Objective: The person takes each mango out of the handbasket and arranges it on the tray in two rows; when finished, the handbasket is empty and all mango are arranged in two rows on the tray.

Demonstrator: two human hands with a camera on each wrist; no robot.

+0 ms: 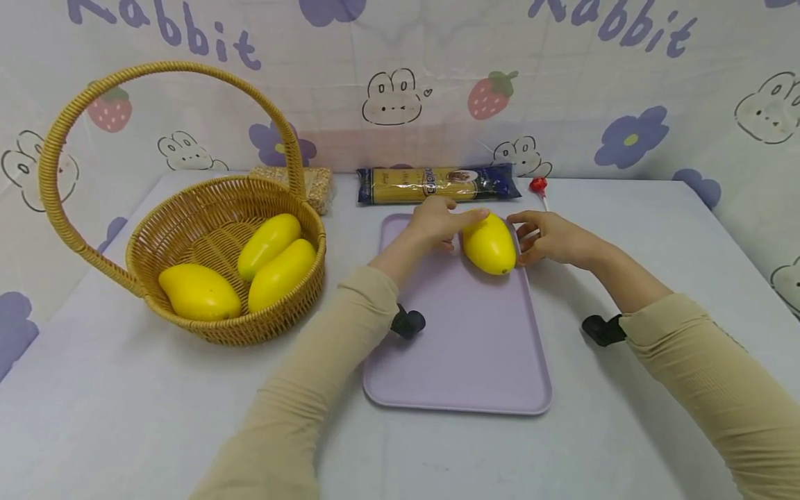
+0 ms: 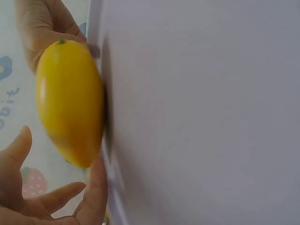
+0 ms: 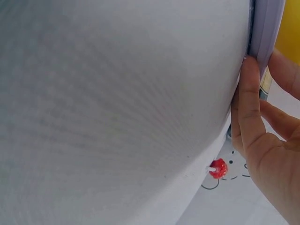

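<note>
A yellow mango is at the far right part of the lilac tray, overlapping its right rim in the head view. My left hand is on its left, fingers spread, and in the left wrist view one fingertip is right at the mango's tip. From the other side my right hand comes up to the tray's right edge. In the right wrist view its straight fingers lie along the outside of the rim, with the thumb near the mango.
To the left stands a wicker basket with a tall handle, holding three more mangoes. Behind the tray lie a pasta packet and a red lollipop. A bag of grains sits behind the basket.
</note>
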